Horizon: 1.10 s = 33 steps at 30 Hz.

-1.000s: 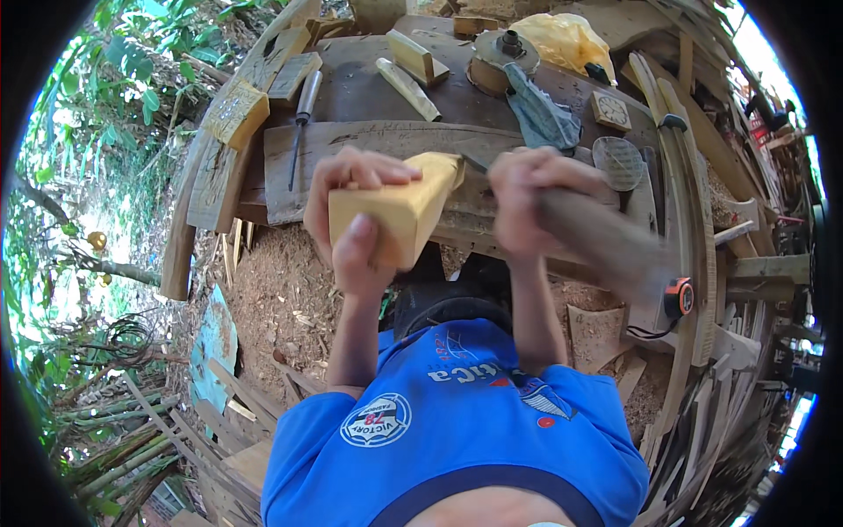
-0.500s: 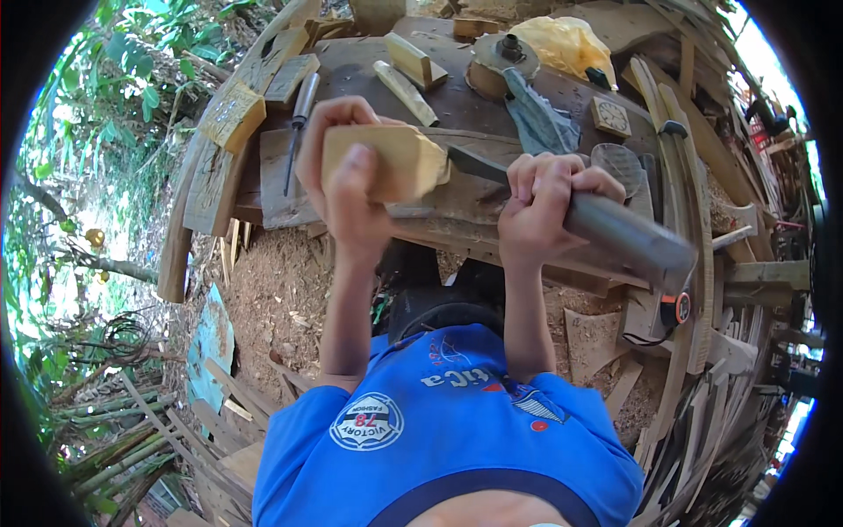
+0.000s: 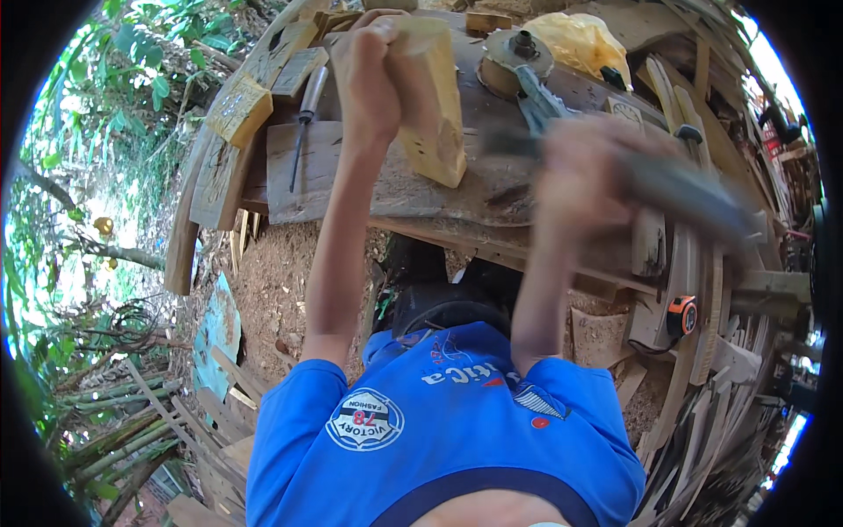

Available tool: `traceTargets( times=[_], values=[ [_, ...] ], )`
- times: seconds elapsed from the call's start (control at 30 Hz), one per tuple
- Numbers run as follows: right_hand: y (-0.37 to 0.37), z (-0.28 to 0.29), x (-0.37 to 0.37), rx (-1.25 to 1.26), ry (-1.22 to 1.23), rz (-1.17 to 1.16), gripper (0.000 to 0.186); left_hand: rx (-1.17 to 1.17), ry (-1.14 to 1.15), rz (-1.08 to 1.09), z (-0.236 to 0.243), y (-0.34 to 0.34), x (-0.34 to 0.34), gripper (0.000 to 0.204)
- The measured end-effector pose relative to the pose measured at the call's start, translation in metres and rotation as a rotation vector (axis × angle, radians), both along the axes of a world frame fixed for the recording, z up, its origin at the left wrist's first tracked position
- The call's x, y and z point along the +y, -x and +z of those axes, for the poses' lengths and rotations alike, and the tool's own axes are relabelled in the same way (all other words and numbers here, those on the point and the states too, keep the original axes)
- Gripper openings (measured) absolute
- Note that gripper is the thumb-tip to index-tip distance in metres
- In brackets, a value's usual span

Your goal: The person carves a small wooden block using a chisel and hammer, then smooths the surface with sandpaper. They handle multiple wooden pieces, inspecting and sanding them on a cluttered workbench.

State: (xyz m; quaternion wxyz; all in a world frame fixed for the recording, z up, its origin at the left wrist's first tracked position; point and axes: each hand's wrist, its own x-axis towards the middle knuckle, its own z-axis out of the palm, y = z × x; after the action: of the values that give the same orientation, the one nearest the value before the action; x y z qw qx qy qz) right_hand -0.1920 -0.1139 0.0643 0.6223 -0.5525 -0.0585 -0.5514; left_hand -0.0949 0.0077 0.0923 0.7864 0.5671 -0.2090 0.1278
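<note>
My left hand (image 3: 369, 88) is raised over the far left of the workbench, its fingers closed around the upper left side of a pale, thick wooden block (image 3: 430, 105). The block stands on end, tilted, its lower tip above the bench boards. Farther right, my right hand (image 3: 588, 171) is smeared by motion but stays wrapped around a long, dark grey tool (image 3: 689, 193). A narrow, dark end of this tool points left toward the block; its thick, bar-like part extends right. Blur hides its exact kind. The tool and block are apart.
A screwdriver (image 3: 307, 110) lies left of my left hand, near a wood block (image 3: 240, 112). Behind my right hand are a round spool-like piece (image 3: 514, 66) and a yellow plastic bag (image 3: 575, 44). An orange tape measure (image 3: 681, 315) sits at right; sawdust (image 3: 272, 290) covers the ground.
My left hand has lifted the block up and away, turning it from lying sideways to upright. My right hand has moved right and slightly away with the grey tool.
</note>
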Motion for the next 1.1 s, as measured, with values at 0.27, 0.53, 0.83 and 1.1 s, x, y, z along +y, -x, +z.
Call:
traceTargets(
  times=[0.27,0.53,0.83,1.1],
  values=[
    [0.013,0.032,-0.020,-0.339,-0.172,0.207,0.023,0.031,-0.042,0.016,-0.003,-0.006,0.003,0.042],
    [-0.017,-0.015,0.011,0.071,-0.024,-0.059,0.023,0.140,0.090,-0.016,-0.013,-0.017,0.005,0.042],
    [0.023,0.049,-0.022,-0.389,-0.283,0.283,0.015,0.128,0.068,-0.033,-0.018,-0.022,0.003,0.040],
    [-0.009,0.007,-0.002,-0.018,-0.360,0.217,0.019,0.142,0.112,-0.028,-0.020,-0.023,0.013,0.038]
  ],
)
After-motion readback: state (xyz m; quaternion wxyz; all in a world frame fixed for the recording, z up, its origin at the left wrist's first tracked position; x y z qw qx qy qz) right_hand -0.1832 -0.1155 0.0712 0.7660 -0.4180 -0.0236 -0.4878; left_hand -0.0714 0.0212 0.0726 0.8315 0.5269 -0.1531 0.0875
